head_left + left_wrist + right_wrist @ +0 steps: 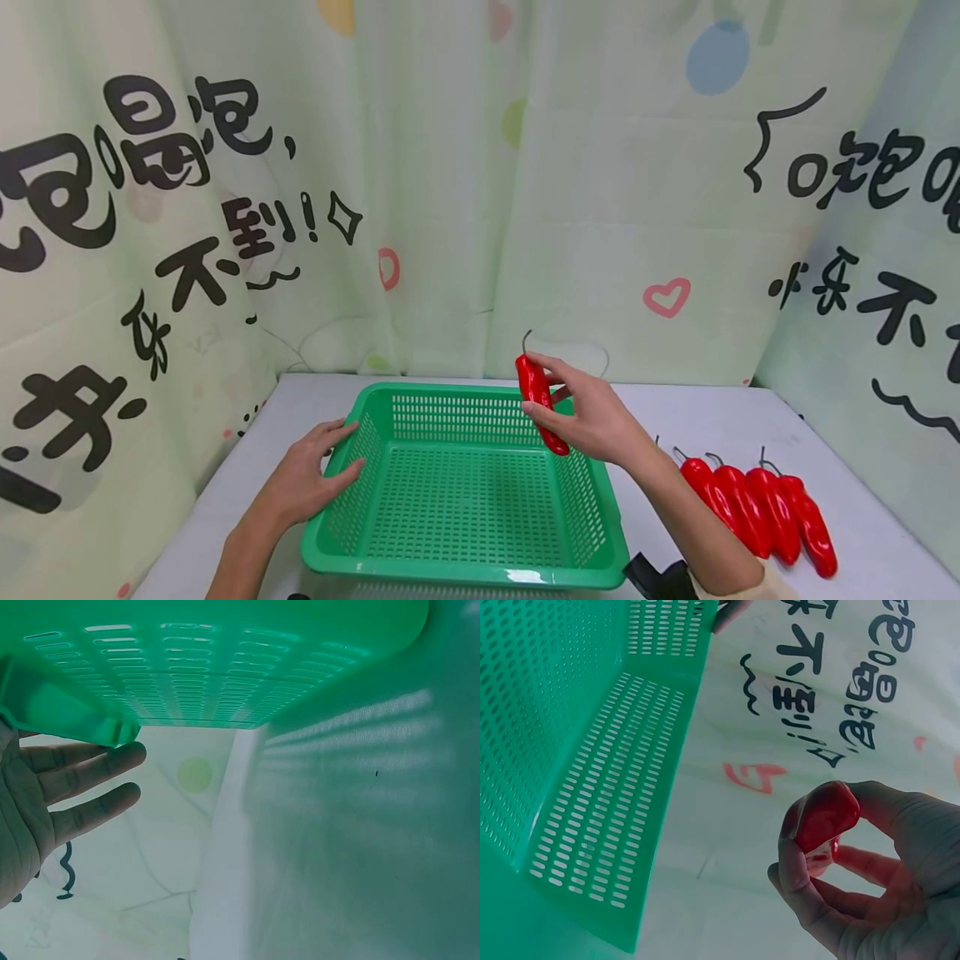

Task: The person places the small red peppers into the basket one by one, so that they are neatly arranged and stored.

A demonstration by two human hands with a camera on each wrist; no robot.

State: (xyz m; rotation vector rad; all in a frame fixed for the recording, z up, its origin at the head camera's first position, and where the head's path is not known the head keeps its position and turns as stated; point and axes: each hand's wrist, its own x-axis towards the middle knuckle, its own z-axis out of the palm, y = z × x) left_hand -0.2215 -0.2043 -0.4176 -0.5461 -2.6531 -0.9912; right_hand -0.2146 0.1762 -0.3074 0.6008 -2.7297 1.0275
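Note:
A glossy red chili pepper (pixel 534 385) with a thin curved stem is pinched between the thumb and fingers of my right hand (pixel 585 410), above the right back part of a green plastic basket (pixel 465 571). In the right wrist view the same pepper (pixel 826 816) points its tip toward the camera. My left hand (pixel 306 475) rests at the basket's left rim with its fingers extended. The left wrist view shows that hand (pixel 75 780) beside the basket's outer side (pixel 187 667), fingers straight. No pepper shows inside the basket.
Several red peppers (pixel 780 508) lie side by side on the white table (pixel 667 417) to the right, partly behind my right forearm. A dark strap-like object (pixel 660 579) sits at my right wrist. Printed curtains (pixel 450 208) surround the table at the back and sides.

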